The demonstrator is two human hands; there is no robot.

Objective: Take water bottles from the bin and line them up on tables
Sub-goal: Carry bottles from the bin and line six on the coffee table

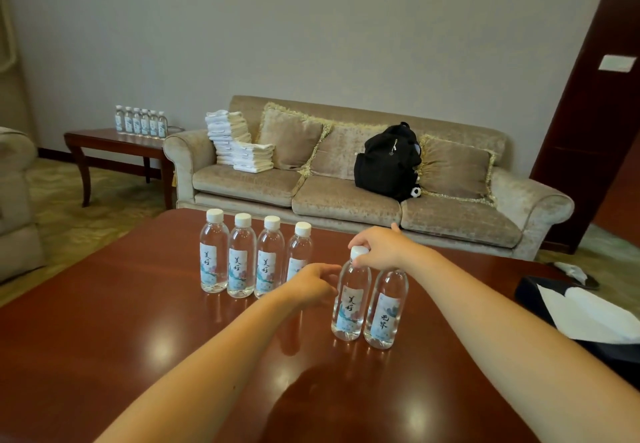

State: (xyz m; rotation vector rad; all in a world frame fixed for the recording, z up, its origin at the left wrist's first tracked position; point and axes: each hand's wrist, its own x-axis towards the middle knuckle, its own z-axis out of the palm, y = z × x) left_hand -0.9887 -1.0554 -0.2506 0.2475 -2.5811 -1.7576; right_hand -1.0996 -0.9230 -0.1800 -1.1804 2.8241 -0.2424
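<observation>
The fingers (363,263) of the right hand (382,246) pinch the white cap of an upright water bottle (349,307) standing on the desk (121,304). The left hand (311,285) curls just beside that bottle's left side; contact cannot be told. A second bottle (385,314) stands against its right side. A row of four bottles (242,262) stands farther back, to the left.

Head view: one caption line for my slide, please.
Right hand pinches a bottle cap; four bottles stand in a row on the table.
</observation>
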